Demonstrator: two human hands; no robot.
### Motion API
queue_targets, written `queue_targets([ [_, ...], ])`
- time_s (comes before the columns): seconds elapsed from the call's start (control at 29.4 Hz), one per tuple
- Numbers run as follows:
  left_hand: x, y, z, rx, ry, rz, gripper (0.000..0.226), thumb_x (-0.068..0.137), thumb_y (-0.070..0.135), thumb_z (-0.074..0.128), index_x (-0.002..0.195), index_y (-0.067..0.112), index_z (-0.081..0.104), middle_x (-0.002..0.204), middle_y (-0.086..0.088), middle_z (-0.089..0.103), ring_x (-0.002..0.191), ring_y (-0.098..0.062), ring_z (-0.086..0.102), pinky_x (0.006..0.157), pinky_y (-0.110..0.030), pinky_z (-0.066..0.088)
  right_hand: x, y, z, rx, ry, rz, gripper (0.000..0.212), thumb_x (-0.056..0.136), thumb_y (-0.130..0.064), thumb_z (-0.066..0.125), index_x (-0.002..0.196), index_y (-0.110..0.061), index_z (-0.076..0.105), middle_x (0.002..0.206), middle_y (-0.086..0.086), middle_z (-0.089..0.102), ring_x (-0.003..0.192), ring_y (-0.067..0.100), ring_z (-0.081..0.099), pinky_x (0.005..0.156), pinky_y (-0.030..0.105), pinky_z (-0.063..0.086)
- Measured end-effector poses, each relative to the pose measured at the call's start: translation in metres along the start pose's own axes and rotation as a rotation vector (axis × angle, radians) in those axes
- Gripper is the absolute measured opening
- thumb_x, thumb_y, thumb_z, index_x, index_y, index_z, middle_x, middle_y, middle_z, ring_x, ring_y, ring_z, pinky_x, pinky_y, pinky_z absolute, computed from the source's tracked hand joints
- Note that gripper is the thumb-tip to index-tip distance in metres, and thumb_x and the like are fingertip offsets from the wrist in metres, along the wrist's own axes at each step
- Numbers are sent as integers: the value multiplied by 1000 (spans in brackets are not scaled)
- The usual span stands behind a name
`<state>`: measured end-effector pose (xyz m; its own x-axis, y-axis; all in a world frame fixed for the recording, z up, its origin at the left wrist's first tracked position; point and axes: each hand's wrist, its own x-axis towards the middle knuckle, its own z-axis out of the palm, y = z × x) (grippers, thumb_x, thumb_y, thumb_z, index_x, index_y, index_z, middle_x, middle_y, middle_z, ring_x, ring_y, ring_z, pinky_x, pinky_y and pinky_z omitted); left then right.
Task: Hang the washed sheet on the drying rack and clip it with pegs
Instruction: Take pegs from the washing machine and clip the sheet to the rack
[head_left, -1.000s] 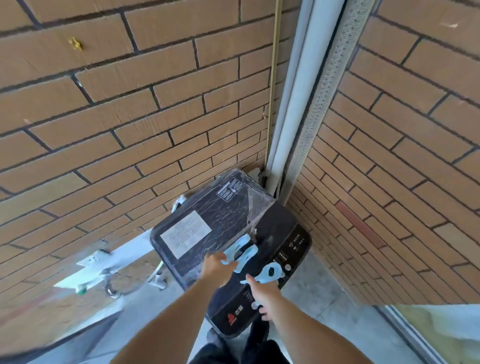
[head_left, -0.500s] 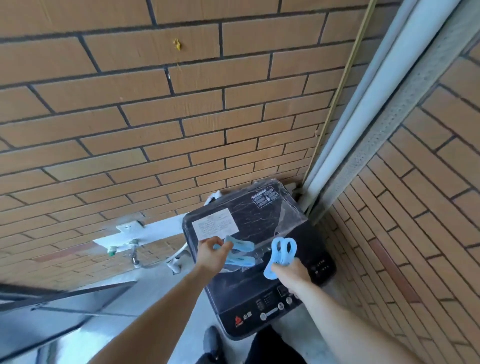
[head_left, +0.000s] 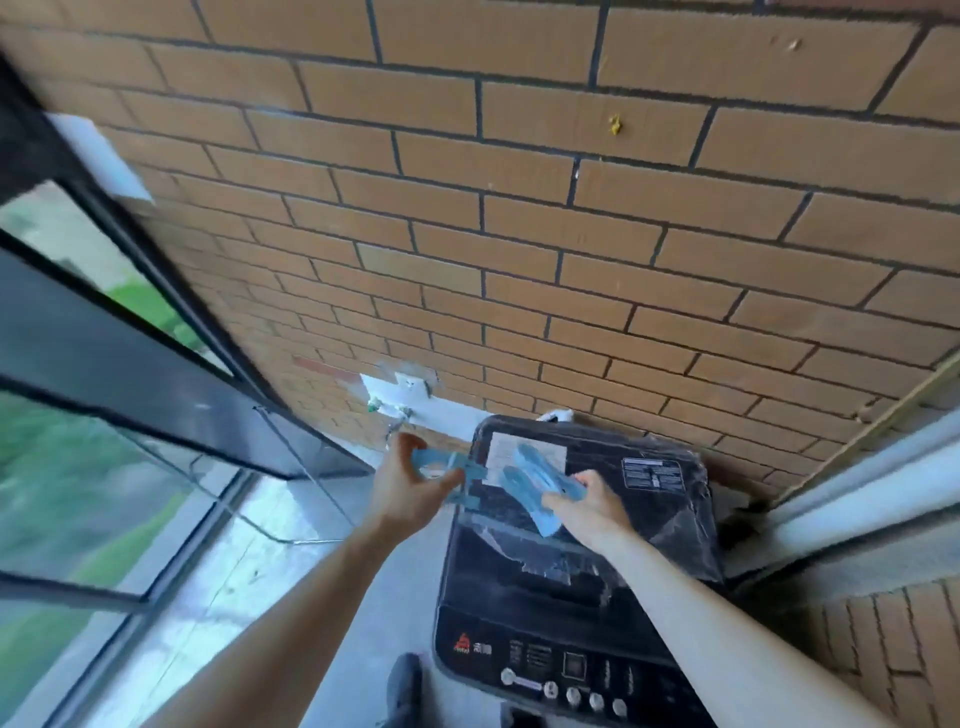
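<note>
Both hands, left hand (head_left: 410, 486) and right hand (head_left: 589, 506), grip blue pegs (head_left: 530, 480) above a black washing machine (head_left: 576, 587) beside brick wall (head_left: 519, 234).

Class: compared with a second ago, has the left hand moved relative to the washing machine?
Yes. The left hand, gripping blue pegs, now sits off the washing machine lid's left edge, toward the wall tap; earlier it was over the lid.

Two hands are shown: the left hand (head_left: 402, 488) and the right hand (head_left: 589, 506), each with pale blue pegs held in its grip. At least one peg (head_left: 441, 470) is counted in the left hand and at least two pegs (head_left: 535, 480) in the right; an exact tally is prevented by blur. One washing machine (head_left: 571, 582), one brick wall (head_left: 519, 234), one wall socket (head_left: 410, 384) and one shoe (head_left: 405, 686) are counted.
</note>
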<state>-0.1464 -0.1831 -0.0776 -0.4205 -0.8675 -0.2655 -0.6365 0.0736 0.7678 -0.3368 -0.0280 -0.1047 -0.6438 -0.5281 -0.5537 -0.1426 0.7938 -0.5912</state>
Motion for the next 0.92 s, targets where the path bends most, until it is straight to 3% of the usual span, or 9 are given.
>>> queue_targets([
  [0.17, -47, -20, -55, 59, 257, -67, 57, 73, 45, 87, 111, 24, 51, 102, 1, 66, 78, -13, 63, 63, -30, 47, -11, -45, 13, -10, -105, -195, 50, 86, -46, 74, 125, -23, 53, 118, -3, 58, 100, 18, 57, 76, 30, 43],
  [0.2, -72, -31, -81, 48, 356, -117, 58, 70, 51, 85, 110, 26, 52, 100, 2, 65, 76, -12, 62, 63, -32, 49, -22, -69, 28, -42, -170, -280, 49, 85, -45, 75, 123, -23, 54, 118, -3, 61, 100, 18, 58, 76, 30, 43],
  [0.34, -111, -52, -114, 57, 455, -142, 63, 62, 63, 78, 109, 29, 54, 97, 5, 65, 77, -13, 63, 69, -40, 56, -38, -102, 44, -1, -217, -404, 50, 78, -45, 82, 117, -27, 56, 115, -5, 63, 100, 15, 61, 73, 30, 48],
  [0.44, -173, -77, -159, 10, 617, -203, 57, 72, 51, 85, 113, 26, 55, 101, 4, 65, 81, -12, 62, 73, -38, 55, -81, -146, 82, -25, -299, -553, 51, 73, -49, 84, 113, -33, 58, 112, -10, 63, 99, 14, 62, 69, 26, 47],
  [0.54, -221, -98, -191, -16, 682, -261, 56, 71, 54, 83, 114, 32, 53, 103, 6, 66, 84, -12, 64, 72, -37, 56, -116, -171, 112, 23, -366, -660, 54, 68, -51, 84, 113, -35, 59, 114, -11, 65, 102, 14, 65, 87, 40, 57],
  [0.65, -296, -120, -224, -9, 759, -318, 53, 73, 51, 83, 113, 34, 53, 104, 8, 65, 85, -9, 64, 67, -29, 52, -172, -188, 154, 0, -428, -761, 60, 65, -49, 85, 117, -30, 62, 114, -9, 67, 103, 15, 66, 94, 43, 55],
  [0.75, -351, -134, -244, 8, 811, -345, 52, 74, 47, 85, 114, 33, 54, 105, 10, 65, 86, -5, 62, 70, -28, 50, -219, -192, 179, -18, -475, -840, 57, 70, -44, 88, 119, -28, 62, 113, -7, 67, 103, 15, 65, 94, 39, 54],
  [0.85, -408, -143, -268, 16, 867, -349, 53, 74, 46, 88, 113, 31, 55, 107, 6, 66, 92, -12, 64, 75, -29, 51, -267, -194, 203, -25, -531, -933, 60, 65, -47, 88, 116, -34, 59, 112, -9, 68, 98, 11, 66, 91, 40, 57],
  [0.92, -438, -149, -284, 1, 894, -347, 50, 76, 43, 88, 111, 30, 55, 107, 7, 66, 97, -13, 64, 74, -24, 49, -299, -195, 210, -24, -585, -988, 61, 69, -36, 91, 120, -32, 57, 113, -7, 68, 96, 8, 67, 83, 32, 58],
])
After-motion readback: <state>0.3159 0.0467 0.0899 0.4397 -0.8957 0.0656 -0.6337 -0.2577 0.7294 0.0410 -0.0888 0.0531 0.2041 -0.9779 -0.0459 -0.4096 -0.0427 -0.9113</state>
